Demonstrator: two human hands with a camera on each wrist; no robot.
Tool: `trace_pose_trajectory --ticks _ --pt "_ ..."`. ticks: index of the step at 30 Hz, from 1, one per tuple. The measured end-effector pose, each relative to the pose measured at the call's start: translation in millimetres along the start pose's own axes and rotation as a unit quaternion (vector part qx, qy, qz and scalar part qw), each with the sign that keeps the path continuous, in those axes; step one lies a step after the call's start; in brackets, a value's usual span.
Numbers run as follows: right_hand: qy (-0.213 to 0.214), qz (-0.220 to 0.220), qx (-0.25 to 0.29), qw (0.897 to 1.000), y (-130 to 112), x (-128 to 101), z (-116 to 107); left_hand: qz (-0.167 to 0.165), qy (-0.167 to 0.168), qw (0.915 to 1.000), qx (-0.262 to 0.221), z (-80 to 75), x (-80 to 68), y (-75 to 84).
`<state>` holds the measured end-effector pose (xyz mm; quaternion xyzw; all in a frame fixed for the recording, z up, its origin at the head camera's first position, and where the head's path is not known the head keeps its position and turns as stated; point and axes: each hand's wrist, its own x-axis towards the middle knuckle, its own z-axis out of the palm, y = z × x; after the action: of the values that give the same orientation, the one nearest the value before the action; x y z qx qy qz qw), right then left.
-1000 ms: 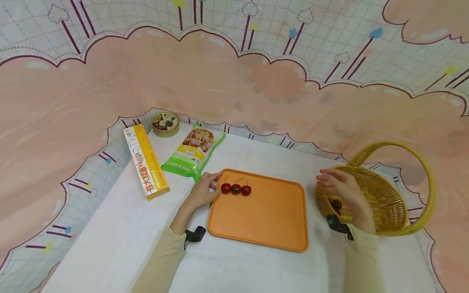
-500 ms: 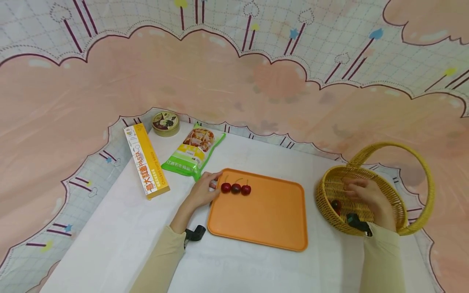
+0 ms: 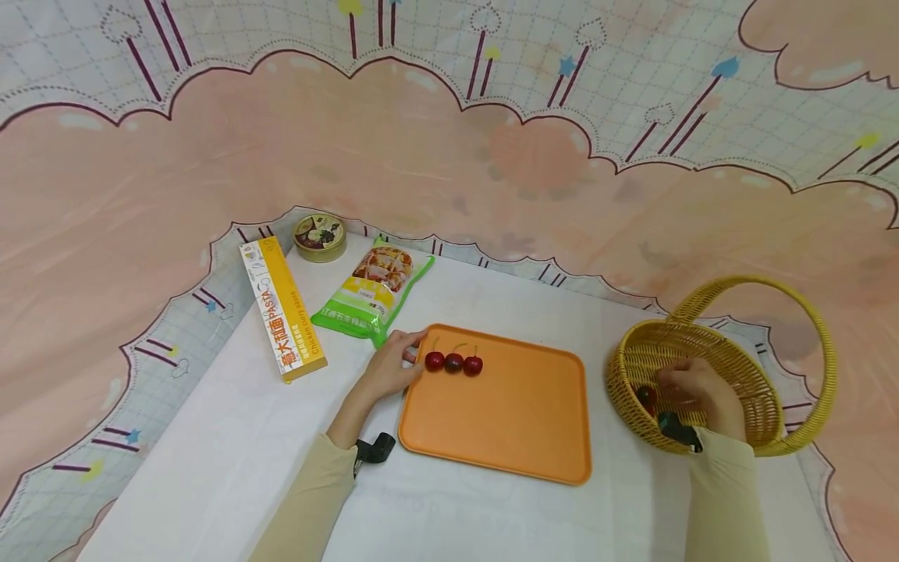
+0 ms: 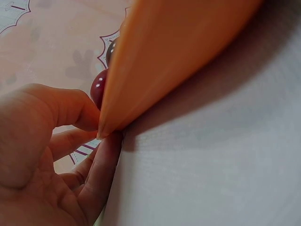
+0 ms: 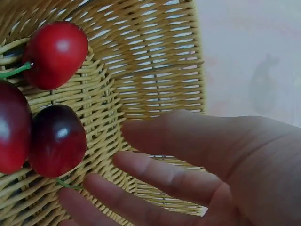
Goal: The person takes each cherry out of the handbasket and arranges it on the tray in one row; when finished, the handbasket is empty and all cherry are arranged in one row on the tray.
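Three dark red cherries (image 3: 453,363) with stems lie in a row on the orange tray (image 3: 513,421), near its upper left corner. My left hand (image 3: 393,367) holds the tray's left edge, thumb at the rim and fingers against the outer side in the left wrist view. Inside the yellow wicker basket (image 3: 758,406) is my right hand (image 3: 702,390), its fingers apart and holding nothing. Just beyond those fingertips, the right wrist view has a dark red cherry (image 5: 57,141), a brighter red cherry (image 5: 55,55) and a third cherry (image 5: 13,127) cut off by the frame edge.
Left of the tray lie a yellow and white pasta box (image 3: 284,312) and a green food bag (image 3: 375,289), with a round tin (image 3: 319,237) behind them. The basket's tall handle (image 3: 818,328) arches up at the right. A patterned cloth (image 3: 421,156) hangs behind the white table (image 3: 449,515).
My right hand has moved from over the basket's left rim rightward and down into the basket, then slightly back toward the cherries. The left hand and the tray have stayed put.
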<state>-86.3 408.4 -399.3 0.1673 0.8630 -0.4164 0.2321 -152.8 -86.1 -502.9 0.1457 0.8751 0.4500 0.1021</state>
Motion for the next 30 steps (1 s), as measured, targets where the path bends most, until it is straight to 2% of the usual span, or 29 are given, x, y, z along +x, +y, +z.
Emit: trace_pose_trajectory --ticks 17,21,25,30 --pt "-0.076 -0.022 -0.032 0.996 -7 15 11 0.003 0.004 1.0 0.0 -0.7 -0.8 1.6" --pt "-0.078 -0.024 -0.027 0.996 -6 15 11 0.001 0.004 1.0 0.001 -0.7 -0.8 1.5" --pt "-0.065 -0.02 -0.004 0.998 -7 13 9 0.004 0.004 1.0 0.0 -0.8 -0.7 1.9" --pt "-0.04 -0.041 0.01 0.998 -9 7 5 0.007 0.005 1.0 -0.002 -0.9 -0.9 2.1"
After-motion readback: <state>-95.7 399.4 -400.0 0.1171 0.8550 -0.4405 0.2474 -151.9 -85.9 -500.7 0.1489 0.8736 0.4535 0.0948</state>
